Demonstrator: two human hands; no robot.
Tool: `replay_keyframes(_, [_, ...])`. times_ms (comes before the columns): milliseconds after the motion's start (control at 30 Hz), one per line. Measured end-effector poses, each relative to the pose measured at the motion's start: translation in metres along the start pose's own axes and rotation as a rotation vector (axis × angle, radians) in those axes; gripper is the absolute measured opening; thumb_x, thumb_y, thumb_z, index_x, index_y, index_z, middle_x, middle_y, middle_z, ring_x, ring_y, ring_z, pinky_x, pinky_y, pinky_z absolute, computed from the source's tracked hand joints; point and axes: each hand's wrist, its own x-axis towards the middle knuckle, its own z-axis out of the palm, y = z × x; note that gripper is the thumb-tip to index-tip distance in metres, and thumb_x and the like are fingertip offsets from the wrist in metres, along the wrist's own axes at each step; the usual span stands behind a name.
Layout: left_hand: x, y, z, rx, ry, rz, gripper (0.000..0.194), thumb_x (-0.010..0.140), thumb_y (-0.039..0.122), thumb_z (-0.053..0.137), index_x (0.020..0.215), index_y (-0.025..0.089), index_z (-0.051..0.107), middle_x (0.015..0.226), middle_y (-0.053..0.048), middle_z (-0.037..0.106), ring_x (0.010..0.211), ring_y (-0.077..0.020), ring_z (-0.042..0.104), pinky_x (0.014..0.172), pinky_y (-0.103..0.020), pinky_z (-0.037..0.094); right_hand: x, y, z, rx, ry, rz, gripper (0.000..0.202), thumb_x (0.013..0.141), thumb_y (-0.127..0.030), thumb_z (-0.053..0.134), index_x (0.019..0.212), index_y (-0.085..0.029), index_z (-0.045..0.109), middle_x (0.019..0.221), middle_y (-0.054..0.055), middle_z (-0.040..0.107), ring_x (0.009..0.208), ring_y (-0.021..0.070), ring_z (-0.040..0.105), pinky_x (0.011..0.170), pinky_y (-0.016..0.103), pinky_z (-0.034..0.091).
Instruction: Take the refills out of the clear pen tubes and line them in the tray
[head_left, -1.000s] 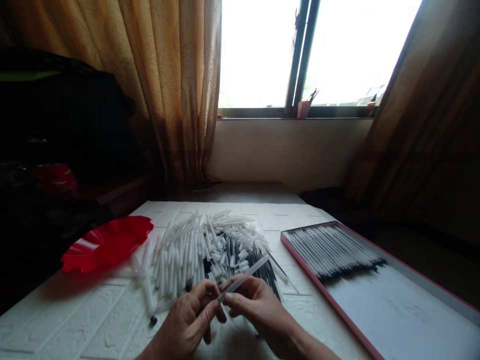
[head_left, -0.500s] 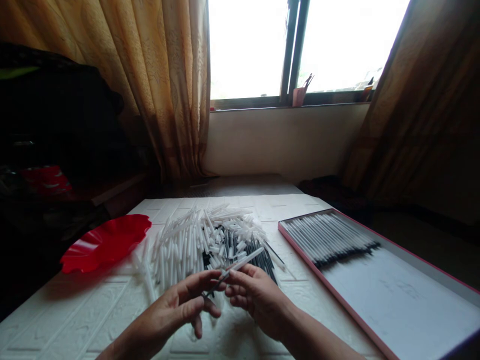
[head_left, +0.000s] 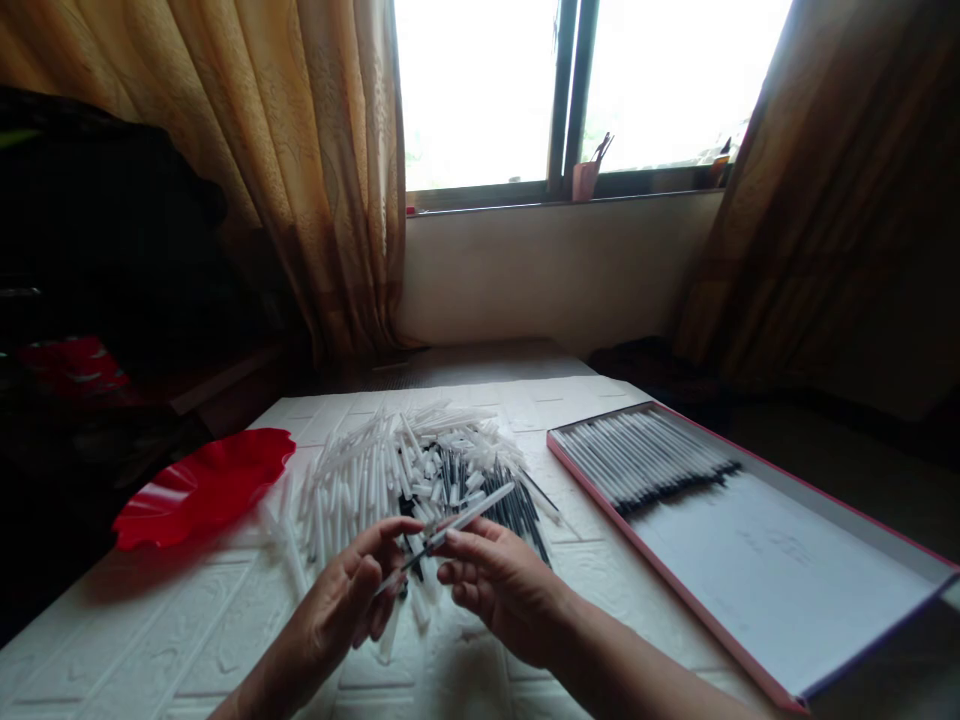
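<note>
My right hand (head_left: 506, 585) pinches a translucent white pen barrel (head_left: 489, 503) between thumb and fingers, its far end pointing up and to the right. A thin dark pen refill (head_left: 415, 561) runs from the barrel's near end down towards my left hand (head_left: 349, 585). The fingers of that hand are curled around the refill's lower end, which is partly hidden. Just beyond both hands lies a heap of loose white barrels (head_left: 352, 500), with small clear caps and black refills (head_left: 517, 510) on its right side.
A red wavy-rimmed dish (head_left: 202, 490) sits at the left. On the right, a pink-edged shallow box (head_left: 750, 590) holds a row of white pens with black ends (head_left: 652, 460). White patterned cloth (head_left: 172, 640) covers the table. A pink cup (head_left: 585, 182) stands on the windowsill.
My left hand has shifted down and left along the refill, so more of the dark rod shows between the hands. The right hand keeps its pinch. The view has turned slightly right.
</note>
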Motion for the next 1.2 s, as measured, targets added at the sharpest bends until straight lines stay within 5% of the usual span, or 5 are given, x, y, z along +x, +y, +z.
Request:
replay_keyframes(200, [0.002,0.002,0.006,0.16,0.131,0.062,0.074,0.077,0.08,0.05,0.116,0.018,0.059,0.065,0.005,0.047,0.049,-0.0091,0.039,0.048,-0.02,0.033,-0.002,0.014,0.005,-0.045,-0.084,0.067,0.048,0.053,-0.038,0.092,0.084,-0.012,0.066,0.08,0.005,0.073,0.059,0.0082,0.063,0.052,0.017,0.04])
replay_keyframes(367, [0.001,-0.003,0.002,0.116,0.135,0.133,0.091,0.073,0.09,0.03,0.12,0.021,0.066,0.111,-0.011,0.069,0.106,-0.0304,0.061,0.091,-0.038,0.047,-0.008,0.014,0.01,-0.006,-0.106,0.104,0.05,0.054,-0.038,0.092,0.086,-0.011,0.065,0.079,0.006,0.073,0.059,0.0088,0.064,0.051,0.017,0.039])
replay_keyframes(600, [0.0,-0.003,0.002,0.48,0.012,0.304,0.038,0.095,0.04,0.058,0.133,0.036,0.059,0.14,-0.005,0.059,0.131,-0.025,0.052,0.109,-0.036,0.041,-0.021,0.008,0.015,0.091,-0.195,0.161,0.044,0.06,-0.04,0.09,0.077,-0.013,0.059,0.069,0.0,0.068,0.047,0.0042,0.056,0.041,0.014,0.024])
replay_keyframes(1000, [-0.005,0.004,0.012,0.913,-0.013,0.709,0.038,0.099,0.023,0.046,0.136,0.029,0.051,0.134,-0.008,0.063,0.127,-0.0221,0.055,0.107,-0.035,0.044,-0.023,0.011,0.014,-0.023,-0.326,0.276,0.03,0.065,-0.036,0.077,0.063,-0.012,0.058,0.056,-0.002,0.061,0.035,0.0024,0.046,0.034,0.017,0.016])
replay_keyframes(1200, [-0.005,0.006,0.005,1.005,0.049,0.715,0.025,0.094,0.016,0.053,0.117,0.026,0.057,0.108,-0.004,0.075,0.106,-0.0189,0.069,0.099,-0.029,0.048,-0.024,0.005,0.008,-0.366,-0.385,0.238,0.047,0.073,-0.06,0.066,0.075,-0.013,0.063,0.064,0.001,0.064,0.042,0.0057,0.05,0.039,0.018,0.028])
